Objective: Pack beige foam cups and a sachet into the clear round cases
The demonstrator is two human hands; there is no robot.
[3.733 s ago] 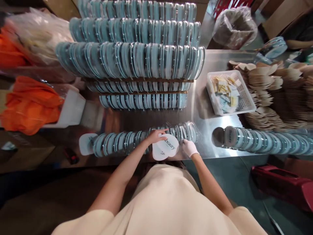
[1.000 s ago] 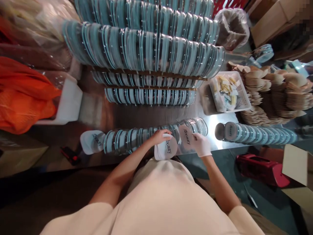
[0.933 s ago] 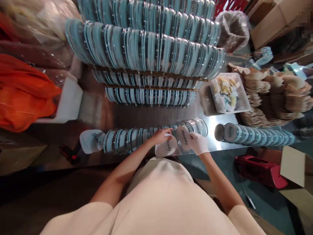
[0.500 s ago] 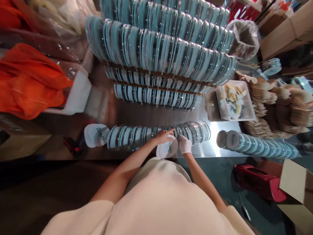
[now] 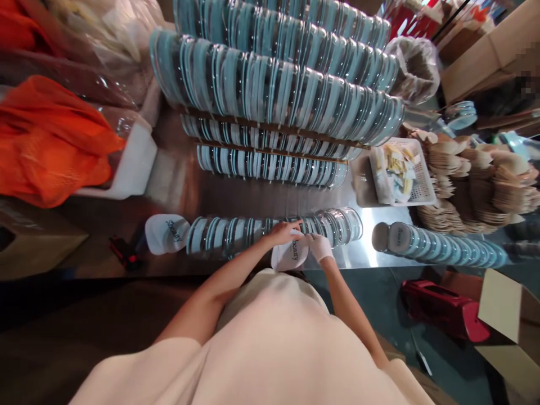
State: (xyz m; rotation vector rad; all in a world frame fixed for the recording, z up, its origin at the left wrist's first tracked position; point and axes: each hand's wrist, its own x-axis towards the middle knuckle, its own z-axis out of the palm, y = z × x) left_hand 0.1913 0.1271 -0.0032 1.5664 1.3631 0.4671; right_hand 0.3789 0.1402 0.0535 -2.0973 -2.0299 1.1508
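A white rounded card (image 5: 291,257) printed with dark lettering lies at the table's front edge, in front of my body. My bare left hand (image 5: 282,232) is at its upper edge, index finger stretched out and the other fingers bent on the card. My right hand (image 5: 320,247), in a white glove, pinches the card's right edge with its fingertips. Just behind both hands runs a row of clear round cases with pale blue bands (image 5: 228,235). A similar white printed card (image 5: 167,234) rests at the row's left end.
Long stacked rows of clear, blue-banded cases (image 5: 270,84) fill the back of the metal table. At right stand a white basket (image 5: 424,188) with small packets, brown card stacks (image 5: 447,216) and another row of cases (image 5: 447,247). Orange cloth (image 5: 54,143) lies at left.
My right hand's fingertips have moved slightly left onto the edge of the card. My left hand has barely moved. The view has shifted a little.
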